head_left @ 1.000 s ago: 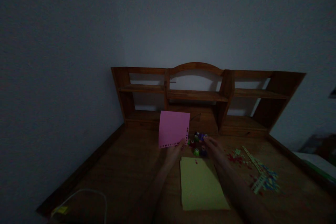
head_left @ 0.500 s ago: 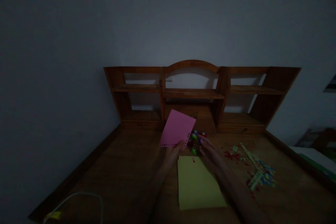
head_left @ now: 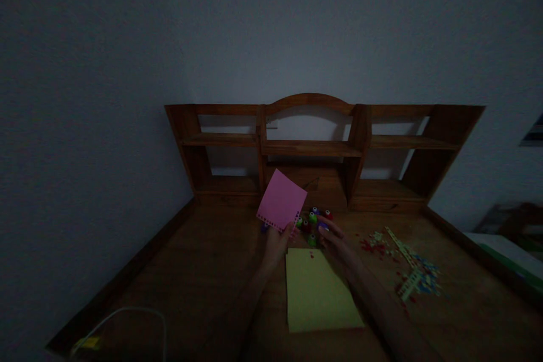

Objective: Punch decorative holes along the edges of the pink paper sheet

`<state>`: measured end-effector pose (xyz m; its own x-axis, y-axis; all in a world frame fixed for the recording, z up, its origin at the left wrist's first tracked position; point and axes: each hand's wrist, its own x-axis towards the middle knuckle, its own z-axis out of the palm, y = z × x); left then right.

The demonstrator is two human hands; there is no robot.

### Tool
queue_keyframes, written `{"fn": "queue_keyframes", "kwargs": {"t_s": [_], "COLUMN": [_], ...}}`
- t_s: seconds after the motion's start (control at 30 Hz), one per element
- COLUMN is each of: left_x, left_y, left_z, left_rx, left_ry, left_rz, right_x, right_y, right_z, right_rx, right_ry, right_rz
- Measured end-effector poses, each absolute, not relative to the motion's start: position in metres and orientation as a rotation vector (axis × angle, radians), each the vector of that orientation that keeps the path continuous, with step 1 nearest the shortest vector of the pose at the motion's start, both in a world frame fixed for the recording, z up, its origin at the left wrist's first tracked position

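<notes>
In my left hand (head_left: pixel 278 246) is a sheet of pink paper (head_left: pixel 282 202), tilted up above the desk. A row of small punched holes runs along its lower and right edges. My right hand (head_left: pixel 337 239) has its thumb and fingers closed around a small purple craft punch (head_left: pixel 323 226). Between the hands stand several more punches, among them a green punch (head_left: pixel 312 239) and a red punch (head_left: pixel 328 214). A stack of yellow paper (head_left: pixel 320 294) lies flat in front of them, with a small red cut-out (head_left: pixel 311 255) near its top edge.
Small red, blue and pale cut-outs (head_left: pixel 426 277) and punched pale strips (head_left: pixel 409 284) are scattered at the right. A wooden shelf unit (head_left: pixel 314 149) stands at the desk's back. A white cable (head_left: pixel 139 309) loops at the lower left near a yellow object (head_left: pixel 90 343).
The pink sheet has turned and tilted a little in my left hand, and its right corner has shifted left. My right hand has closed more around the purple punch.
</notes>
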<state>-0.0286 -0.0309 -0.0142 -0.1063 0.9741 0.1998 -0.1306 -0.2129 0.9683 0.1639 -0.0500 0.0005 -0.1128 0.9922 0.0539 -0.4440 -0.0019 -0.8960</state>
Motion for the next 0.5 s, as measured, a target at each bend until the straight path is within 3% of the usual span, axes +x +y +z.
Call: {"fn": "queue_keyframes", "kwargs": {"t_s": [0.5], "left_x": [-0.031], "left_y": [-0.029], "left_z": [-0.009], "left_rx": [1.195], "left_ry": [0.985], "left_rz": [1.565], "right_x": [0.166], "right_y": [-0.046], "right_z": [-0.011], "right_rx": [-0.836], "right_ry": [-0.840], "right_rz": [1.510]}}
